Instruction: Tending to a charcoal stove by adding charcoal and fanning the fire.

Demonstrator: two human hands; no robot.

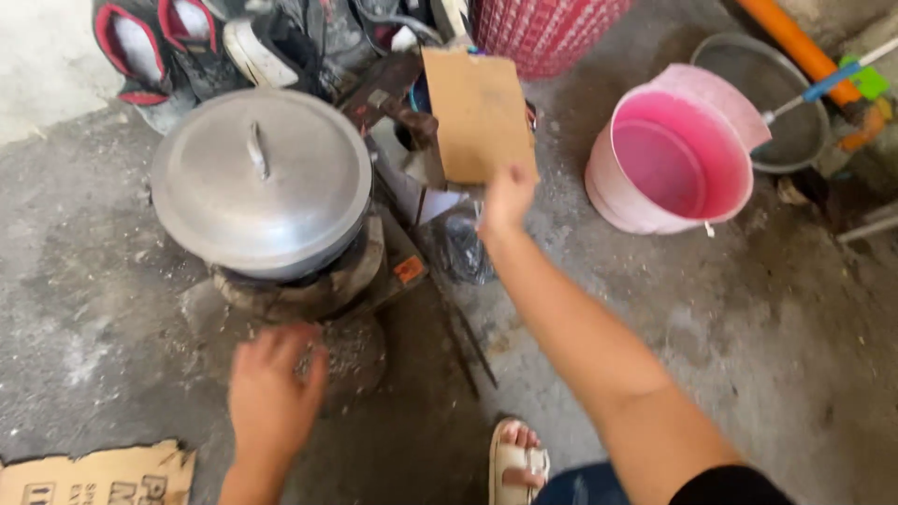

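The right hand grips the lower edge of a flat brown cardboard piece, fingers closed on it so the sheet stands up and away from the person, tilted slightly. The cardboard sits just to the right of a small clay stove on the concrete floor, above a heap of dark scraps and a crumpled black plastic bag. The right arm stretches out nearly straight from the lower right, forearm bare, wrist bent a little upward.

The left hand hovers low in front of the stove, palm down, fingers loosely spread and holding nothing; it is blurred, so whether the fingertips touch the stove's base cannot be told. It is well apart from the cardboard piece.

On the stove rests an aluminium pot with a domed lid and a small metal handle on top. Right of the cardboard stands a pink plastic bucket, tilted, with a round metal basin behind it. A red woven basket and several shoes lie at the top. Another torn cardboard scrap lies at the lower left, and a sandalled foot shows at the bottom.
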